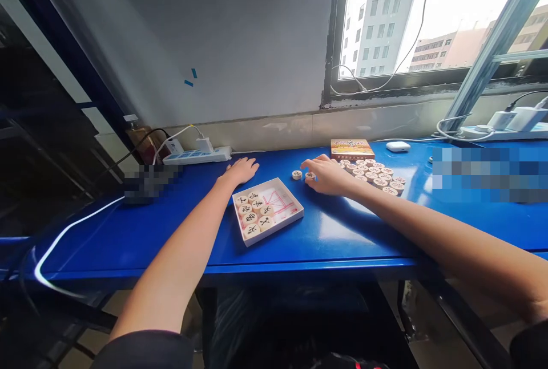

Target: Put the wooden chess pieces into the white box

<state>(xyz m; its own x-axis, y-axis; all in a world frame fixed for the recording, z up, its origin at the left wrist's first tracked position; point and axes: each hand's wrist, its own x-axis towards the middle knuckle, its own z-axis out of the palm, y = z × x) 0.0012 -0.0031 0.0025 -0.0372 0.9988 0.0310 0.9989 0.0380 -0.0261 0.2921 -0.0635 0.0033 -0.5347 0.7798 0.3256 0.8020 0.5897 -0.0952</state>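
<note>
My right hand (329, 176) is at the middle of the blue table, its thumb and fingers closed around a round wooden Chinese chess piece (310, 175). Just left of it lies a single loose chess piece (297, 175). My left hand (242, 170) rests palm down on the tabletop, fingers stretched out and holding nothing. In front of it is a shallow white box tray (291, 218), set at an angle. Several pieces with black characters (251, 218) fill its left part, face up. Red lines are drawn on its bare right part.
Grouped pieces with red characters (372, 174) stand right of my right hand, partly hidden by it. Behind them is a printed box (352, 149). Power strips (199, 155) with cables lie at both ends, and a white earphone case (398, 146) sits near the wall.
</note>
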